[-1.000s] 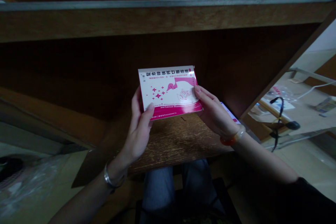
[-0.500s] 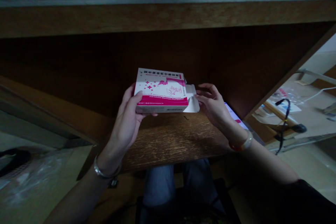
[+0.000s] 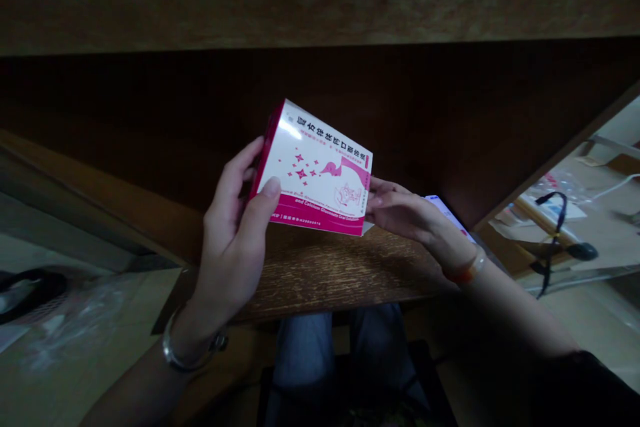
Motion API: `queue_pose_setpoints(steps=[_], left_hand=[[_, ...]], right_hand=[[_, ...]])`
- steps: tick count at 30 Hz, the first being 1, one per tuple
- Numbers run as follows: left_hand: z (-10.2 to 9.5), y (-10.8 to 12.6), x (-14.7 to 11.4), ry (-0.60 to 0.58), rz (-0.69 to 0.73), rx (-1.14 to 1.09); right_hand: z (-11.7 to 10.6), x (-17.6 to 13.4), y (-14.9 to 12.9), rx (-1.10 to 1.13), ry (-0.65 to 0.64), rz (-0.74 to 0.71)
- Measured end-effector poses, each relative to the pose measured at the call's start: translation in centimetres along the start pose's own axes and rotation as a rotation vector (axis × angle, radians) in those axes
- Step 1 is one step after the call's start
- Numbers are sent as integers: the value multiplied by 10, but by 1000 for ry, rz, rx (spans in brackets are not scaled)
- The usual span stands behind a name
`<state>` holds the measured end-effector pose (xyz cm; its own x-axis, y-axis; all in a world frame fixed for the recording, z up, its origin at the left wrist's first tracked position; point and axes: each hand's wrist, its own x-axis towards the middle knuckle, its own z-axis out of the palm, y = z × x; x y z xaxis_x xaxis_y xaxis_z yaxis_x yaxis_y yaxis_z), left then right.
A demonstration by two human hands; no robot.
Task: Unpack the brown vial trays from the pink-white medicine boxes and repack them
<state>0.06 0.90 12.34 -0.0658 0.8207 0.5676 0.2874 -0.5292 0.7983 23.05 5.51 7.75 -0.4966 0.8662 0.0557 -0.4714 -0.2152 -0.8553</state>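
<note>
A white and magenta medicine box (image 3: 320,180) with printed lettering is held tilted above the brown wooden desktop (image 3: 330,270). My left hand (image 3: 233,227) grips its left end, the thumb on the printed front and the fingers around the far side. At the box's right end, my right hand (image 3: 400,210) has its thumb and fingers closed against the edge; the fingertips are partly hidden by the box. A bit of white flap shows below that end. What the box contains is out of sight.
A phone with a lit screen (image 3: 447,217) lies on the desk beyond my right wrist. A wooden shelf edge (image 3: 320,17) crosses above my hands. A black cable (image 3: 553,240) hangs at the right. At the left, clear plastic wrapping (image 3: 75,327) and a black-rimmed basket (image 3: 33,293) are on the floor.
The box has turned clockwise and tipped, its left end rising and its front facing me more. The open flap at its right end is now mostly hidden; my right hand is closer against that end.
</note>
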Motion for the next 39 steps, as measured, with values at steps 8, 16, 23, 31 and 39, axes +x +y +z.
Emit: queue_pose_setpoints(steps=[8, 16, 23, 31, 39], left_hand=[[2, 3, -1, -13, -16, 75], [1, 8, -10, -49, 199, 340], [-4, 0, 4, -55, -20, 61], [-14, -10, 4, -131, -122, 11], [-7, 3, -10, -28, 142, 232]], right_hand=[[3, 1, 5, -11, -69, 14], [7, 0, 5, 20, -55, 99], [18, -8, 1, 17, 51, 7], [22, -19, 4, 41, 96, 52], [22, -14, 12, 100, 16, 88]])
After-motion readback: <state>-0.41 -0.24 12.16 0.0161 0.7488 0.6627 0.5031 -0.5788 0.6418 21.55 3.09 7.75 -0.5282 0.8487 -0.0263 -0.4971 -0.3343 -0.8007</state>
